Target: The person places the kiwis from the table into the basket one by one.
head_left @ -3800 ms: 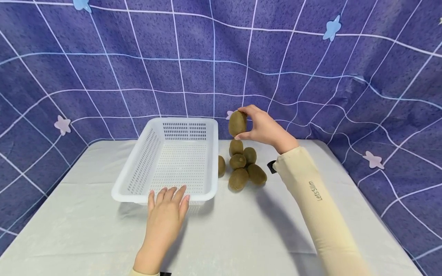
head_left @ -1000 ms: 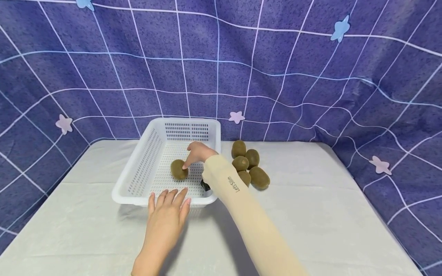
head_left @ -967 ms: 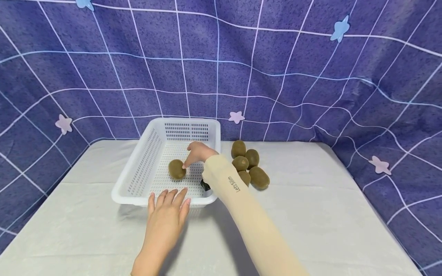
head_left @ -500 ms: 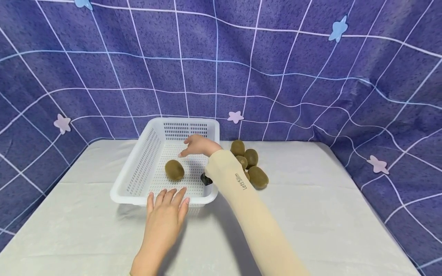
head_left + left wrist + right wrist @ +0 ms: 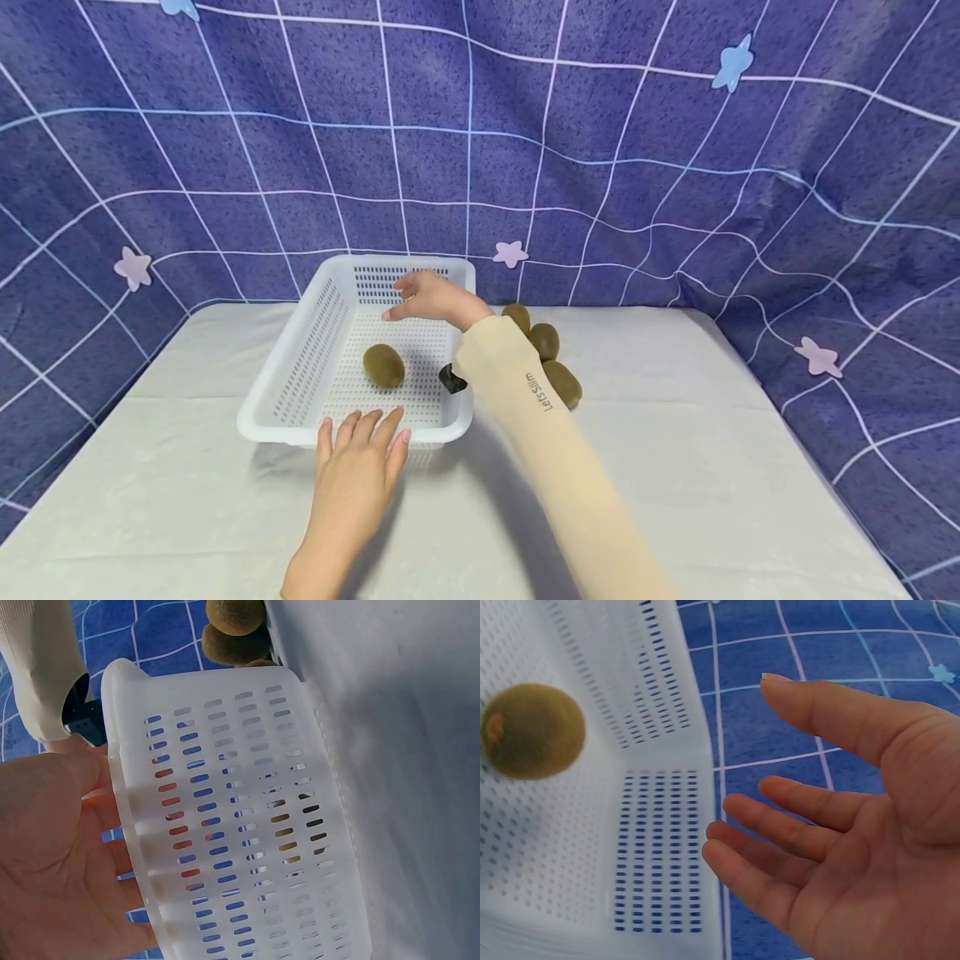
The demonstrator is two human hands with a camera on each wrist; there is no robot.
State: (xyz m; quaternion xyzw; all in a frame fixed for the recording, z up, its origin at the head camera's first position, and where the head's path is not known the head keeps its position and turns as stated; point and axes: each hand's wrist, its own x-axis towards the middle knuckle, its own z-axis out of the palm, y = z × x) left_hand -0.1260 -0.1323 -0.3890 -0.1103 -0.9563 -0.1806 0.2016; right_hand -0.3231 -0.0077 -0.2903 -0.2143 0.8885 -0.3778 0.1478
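One brown kiwi (image 5: 383, 367) lies inside the white plastic basket (image 5: 258, 408), on its perforated floor. My right hand (image 5: 435, 298) hovers over the basket's back right part with nothing in it; in the right wrist view its fingers are spread, apart from the kiwi (image 5: 536, 731). My left hand (image 5: 356, 479) rests its fingers on the basket's front rim, and the left wrist view shows them reaching over the rim's inner side. More kiwis (image 5: 544, 342) lie together on the table right of the basket, some hidden behind the right sleeve.
A pale cloth covers the table (image 5: 705, 467). Behind it hangs a purple-blue curtain (image 5: 630, 125) with a grid of lines and star shapes. A black camera piece (image 5: 452, 379) on the right wrist hangs by the basket's right wall.
My right hand has carried a kiwi from the pile into the basket, let go of it and risen back and away. The released kiwi has rolled slightly. My left hand stays put.
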